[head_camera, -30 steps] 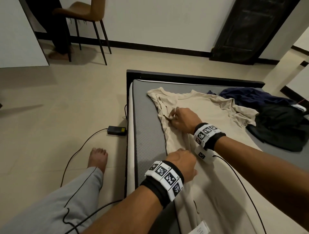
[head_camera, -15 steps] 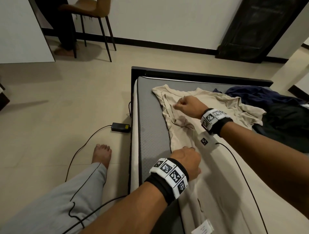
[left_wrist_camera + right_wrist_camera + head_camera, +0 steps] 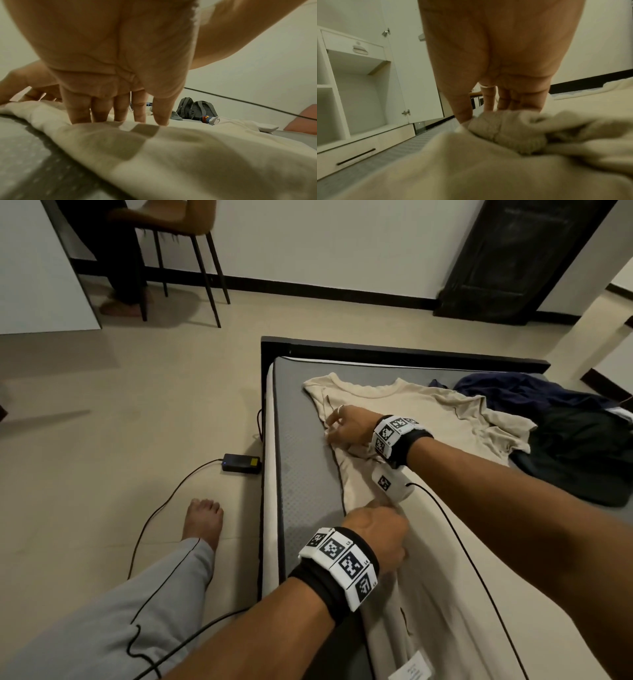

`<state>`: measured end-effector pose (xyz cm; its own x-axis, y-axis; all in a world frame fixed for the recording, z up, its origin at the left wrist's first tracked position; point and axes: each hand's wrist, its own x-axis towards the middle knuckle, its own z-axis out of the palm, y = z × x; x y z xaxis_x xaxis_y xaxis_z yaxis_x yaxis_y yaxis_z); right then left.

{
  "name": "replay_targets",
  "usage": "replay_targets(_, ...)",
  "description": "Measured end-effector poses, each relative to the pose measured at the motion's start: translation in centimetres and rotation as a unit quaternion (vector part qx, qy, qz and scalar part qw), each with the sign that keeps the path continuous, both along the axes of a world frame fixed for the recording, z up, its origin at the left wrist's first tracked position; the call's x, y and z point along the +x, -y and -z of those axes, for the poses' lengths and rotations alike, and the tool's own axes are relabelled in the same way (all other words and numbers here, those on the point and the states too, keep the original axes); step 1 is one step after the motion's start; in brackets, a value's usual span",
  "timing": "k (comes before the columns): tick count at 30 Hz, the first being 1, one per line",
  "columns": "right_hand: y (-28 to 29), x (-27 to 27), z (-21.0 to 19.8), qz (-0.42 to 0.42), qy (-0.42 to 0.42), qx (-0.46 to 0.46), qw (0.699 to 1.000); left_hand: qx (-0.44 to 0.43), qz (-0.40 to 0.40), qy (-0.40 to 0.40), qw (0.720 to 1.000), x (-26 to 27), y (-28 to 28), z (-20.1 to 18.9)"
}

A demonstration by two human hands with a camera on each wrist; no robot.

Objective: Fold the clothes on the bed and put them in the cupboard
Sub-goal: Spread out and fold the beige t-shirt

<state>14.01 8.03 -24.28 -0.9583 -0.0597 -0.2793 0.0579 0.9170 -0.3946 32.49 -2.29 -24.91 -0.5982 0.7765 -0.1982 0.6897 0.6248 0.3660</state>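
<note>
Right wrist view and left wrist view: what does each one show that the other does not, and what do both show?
Only the right wrist view shows the open white cupboard with its bare shelves and a drawer below, and the right hand, a ring on one finger, pinching a bunched fold. Only the left wrist view shows two grey backpacks by the far wall, and the left hand with fingertips pressing straight down. Both show the beige T-shirt on the grey mattress.

Beige T-shirt [image 3: 428, 412] lies spread, rumpled, on the grey bed [image 3: 301, 460].
</note>
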Motion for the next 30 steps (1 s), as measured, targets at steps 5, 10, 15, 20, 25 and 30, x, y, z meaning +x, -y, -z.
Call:
replay_targets(5,-3.7,1.1,-1.5,0.063,-0.064,-0.166,0.982,0.032,0.011,0.025,0.999,0.1,0.5,0.1)
replay_targets(10,-13.1,2.9,-1.2,0.184,-0.161,-0.092,0.965,0.051,0.016,0.043,0.998,0.1,0.8,-0.2)
replay_targets(15,-22.4,4.8,-0.4,0.283,-0.159,0.029,0.945,0.071,-0.005,0.032,0.997,-1.4,0.0,-0.9)
replay_targets(20,-27.4,5.4,0.7,0.341,-0.149,0.235,0.898,0.105,-0.045,0.008,0.993,-3.7,-2.5,-1.6)
replay_targets(25,-30.3,5.2,1.4,0.356,-0.094,0.33,0.869,0.146,-0.066,-0.011,0.987,-5.4,-4.9,-2.3)
replay_targets(30,-31.7,4.3,1.1,0.36,-0.085,0.332,0.868,0.153,-0.079,-0.015,0.985,-6.2,-6.3,-2.3)
